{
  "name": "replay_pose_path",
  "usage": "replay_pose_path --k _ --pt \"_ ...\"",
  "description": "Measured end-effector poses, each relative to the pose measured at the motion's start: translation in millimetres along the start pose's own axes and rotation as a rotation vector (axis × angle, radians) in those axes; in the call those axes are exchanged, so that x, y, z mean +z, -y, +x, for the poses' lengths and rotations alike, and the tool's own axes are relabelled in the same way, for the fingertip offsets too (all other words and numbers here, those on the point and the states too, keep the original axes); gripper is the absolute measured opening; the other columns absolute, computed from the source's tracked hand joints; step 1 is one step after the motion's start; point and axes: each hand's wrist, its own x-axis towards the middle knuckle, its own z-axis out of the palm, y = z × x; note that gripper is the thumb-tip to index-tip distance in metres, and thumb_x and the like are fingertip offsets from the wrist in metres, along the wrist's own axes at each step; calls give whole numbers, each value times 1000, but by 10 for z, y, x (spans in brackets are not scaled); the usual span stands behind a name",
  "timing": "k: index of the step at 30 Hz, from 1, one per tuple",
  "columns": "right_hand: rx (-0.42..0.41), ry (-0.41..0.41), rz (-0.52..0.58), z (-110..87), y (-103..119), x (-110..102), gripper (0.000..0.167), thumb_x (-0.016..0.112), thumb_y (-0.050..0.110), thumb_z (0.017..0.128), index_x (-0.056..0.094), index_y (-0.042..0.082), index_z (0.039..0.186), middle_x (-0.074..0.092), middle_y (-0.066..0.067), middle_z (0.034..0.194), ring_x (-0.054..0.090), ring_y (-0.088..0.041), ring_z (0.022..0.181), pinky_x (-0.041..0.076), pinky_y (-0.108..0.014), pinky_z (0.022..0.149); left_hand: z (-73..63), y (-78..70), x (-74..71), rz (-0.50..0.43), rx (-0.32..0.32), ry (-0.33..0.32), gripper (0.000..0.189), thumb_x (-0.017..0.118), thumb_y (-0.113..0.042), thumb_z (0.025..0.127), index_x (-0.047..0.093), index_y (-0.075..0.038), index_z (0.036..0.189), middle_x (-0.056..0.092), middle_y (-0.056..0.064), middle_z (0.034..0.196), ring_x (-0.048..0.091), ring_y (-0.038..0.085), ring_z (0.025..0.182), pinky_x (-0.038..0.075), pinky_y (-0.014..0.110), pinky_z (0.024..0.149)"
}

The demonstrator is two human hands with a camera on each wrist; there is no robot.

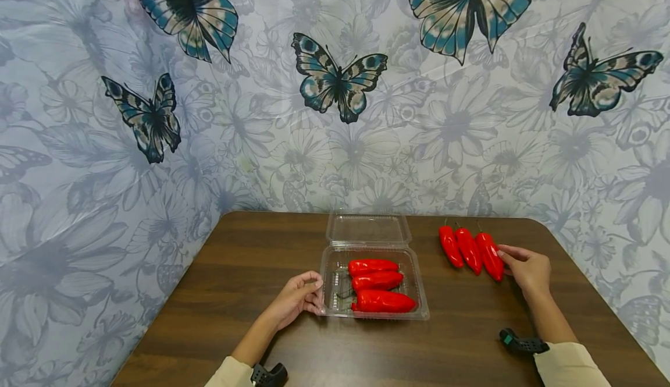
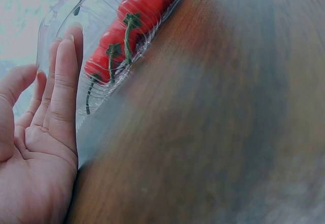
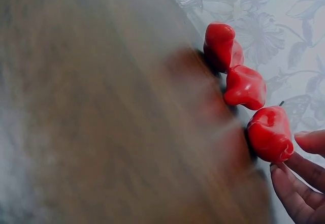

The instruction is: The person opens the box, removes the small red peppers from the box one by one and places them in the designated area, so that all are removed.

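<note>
A clear plastic clamshell container (image 1: 419, 285) sits on the table, its lid (image 1: 369, 228) folded back. Inside lie three red peppers (image 1: 383, 301), side by side with their stems to the left. My left hand (image 1: 294, 301) holds the container's left edge, thumb at the rim and fingers along the outer wall (image 2: 63, 87). To the right, three more red peppers (image 1: 468, 249) lie in a row on the wood. Beside the rightmost pepper (image 3: 270, 134) is my right hand (image 1: 527, 270), fingertips at its side and thumb apart from it in the right wrist view.
The brown wooden table (image 1: 251, 247) backs onto a wall covering (image 1: 293, 160) printed with flowers and butterflies. Each forearm wears a black wrist device (image 1: 523, 342). The table's far edge runs just behind the lid.
</note>
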Motion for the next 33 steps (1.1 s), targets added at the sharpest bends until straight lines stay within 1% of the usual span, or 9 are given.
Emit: replay_pose_path --k 4,7,11,13,16,19,22,26,33 --pt "-21 -24 -1 1 60 -19 41 74 14 94 64 -15 121 74 12 88 69 2 68 60 -26 60 1 1 -8 6 1 1 9 48 -11 108 54 -6 112 69 1 80 71 14 67 62 31 64" --pt "-30 -57 -29 -3 129 -38 41 74 18 94 66 -13 119 73 17 83 68 3 65 59 -21 58 -1 3 -10 16 7 0 9 47 -10 108 54 -6 112 69 1 80 71 14 67 62 32 64" --pt "-62 -120 -135 -24 248 -59 37 71 24 96 71 -7 115 63 31 69 61 4 56 52 -14 52 -2 7 -16 20 12 3 10 46 -9 108 54 -6 112 69 1 80 71 14 67 62 32 65" --pt "-95 -154 -186 -36 316 -64 35 71 26 96 73 -4 113 60 34 66 59 4 54 49 -13 51 -2 11 -19 19 11 3 10 46 -9 108 54 -6 112 69 1 80 71 14 67 62 32 65" --pt "-153 -201 -234 -60 425 -57 31 72 27 95 76 0 110 56 39 66 55 9 59 44 -11 53 -1 16 -19 20 11 2 10 46 -9 108 54 -6 112 69 1 80 71 14 67 62 32 65" --pt "-201 -216 -261 -100 549 -41 29 73 28 94 78 4 109 53 43 70 53 14 66 42 -9 56 0 15 -15 22 9 -1 10 47 -9 108 54 -5 112 68 1 80 71 13 67 62 32 65" --pt "-247 -194 -264 -158 678 -13 28 74 28 94 78 5 110 57 40 77 53 16 72 43 -7 59 -3 13 -12 22 7 -4 9 47 -11 108 54 -5 112 68 1 80 71 14 68 62 32 65" --pt "-306 -139 -239 -253 839 40 29 74 28 95 77 5 111 67 28 87 57 14 78 45 -7 63 -11 10 -5 22 10 3 9 48 -11 108 55 -6 111 68 1 81 71 14 68 63 33 66" --pt "-375 -34 -222 -432 1101 153 29 74 28 95 77 6 113 75 15 94 59 15 83 47 -6 69 -23 3 3 17 17 2 11 46 -9 108 53 -3 112 68 1 80 71 14 68 63 33 66"
